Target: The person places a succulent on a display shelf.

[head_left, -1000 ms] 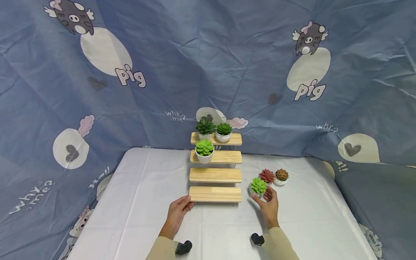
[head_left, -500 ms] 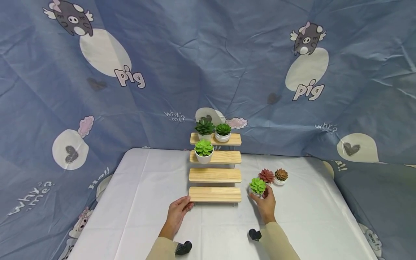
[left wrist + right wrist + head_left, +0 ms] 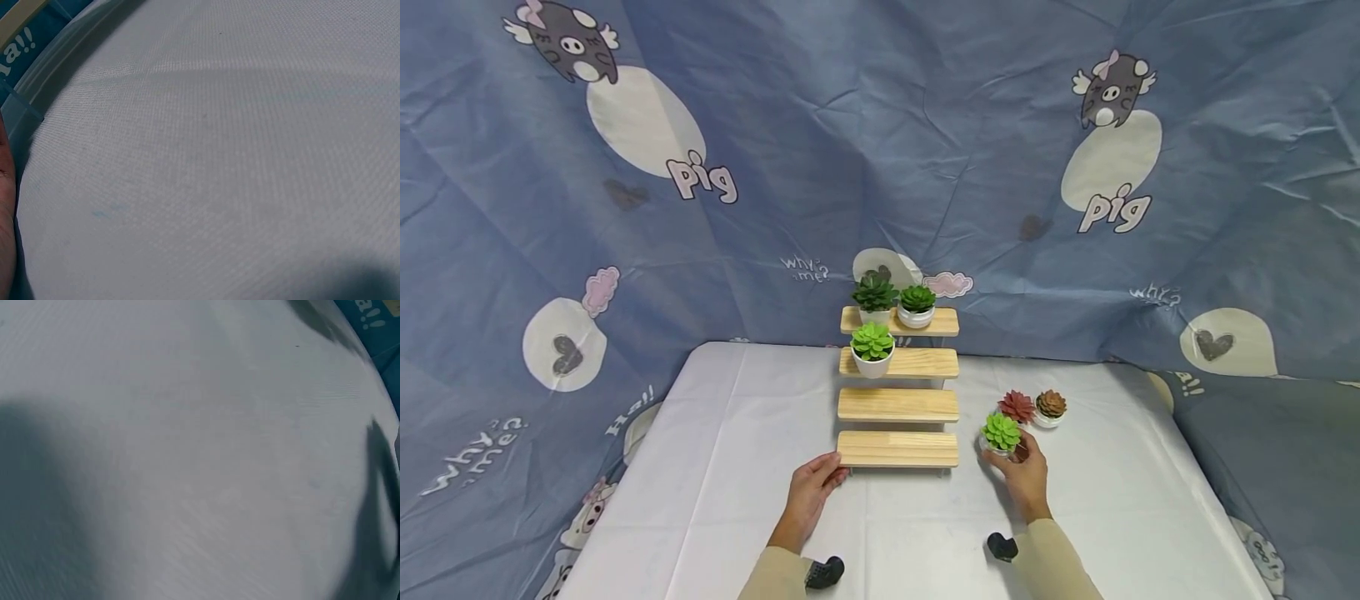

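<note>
My left hand point(image 3: 811, 487) pinches the front left corner of a stepped wooden display shelf point(image 3: 898, 448) at its lowest board; only an edge of that hand shows in the left wrist view. To the right of the shelf, my right hand point(image 3: 1024, 477) grips a small bright green succulent point(image 3: 1002, 432) by its white pot, thumb on the near left side and fingers round the right. Just behind it are a red succulent point(image 3: 1017, 405) and a brown succulent point(image 3: 1050, 404) in a white pot. The right wrist view has mostly white cloth and shadows.
On the top board stand two dark green succulents, a taller one point(image 3: 874, 293) and a low one point(image 3: 917, 300). A light green succulent point(image 3: 872, 346) in a white pot sits at the left of the second board. A blue printed curtain point(image 3: 1000, 208) hangs behind the white-covered table point(image 3: 737, 433).
My right hand, with the bright green succulent, shifts slightly left, then slightly right and nearer to me. The left hand stays on the shelf corner.
</note>
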The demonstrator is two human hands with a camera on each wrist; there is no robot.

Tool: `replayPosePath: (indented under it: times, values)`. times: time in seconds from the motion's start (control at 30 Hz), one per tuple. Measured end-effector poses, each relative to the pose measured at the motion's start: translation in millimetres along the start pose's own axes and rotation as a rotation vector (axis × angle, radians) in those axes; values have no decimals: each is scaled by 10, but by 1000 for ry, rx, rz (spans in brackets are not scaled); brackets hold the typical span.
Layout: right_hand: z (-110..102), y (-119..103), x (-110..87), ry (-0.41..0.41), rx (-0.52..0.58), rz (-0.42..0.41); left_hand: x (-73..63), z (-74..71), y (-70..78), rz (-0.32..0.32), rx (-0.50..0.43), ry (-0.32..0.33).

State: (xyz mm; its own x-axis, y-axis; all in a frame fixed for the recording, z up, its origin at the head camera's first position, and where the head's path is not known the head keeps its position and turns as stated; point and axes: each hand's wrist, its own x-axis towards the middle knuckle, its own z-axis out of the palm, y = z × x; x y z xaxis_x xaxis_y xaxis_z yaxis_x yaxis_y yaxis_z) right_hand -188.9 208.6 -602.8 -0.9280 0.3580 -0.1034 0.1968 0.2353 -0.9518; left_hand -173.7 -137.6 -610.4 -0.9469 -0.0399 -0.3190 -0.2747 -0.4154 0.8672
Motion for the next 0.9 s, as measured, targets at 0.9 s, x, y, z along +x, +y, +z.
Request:
replayPosePath:
  times: [0.9]
  values:
    - [-99, -634, -9, -90, 177, -101, -10, 6, 24, -10, -9, 0]
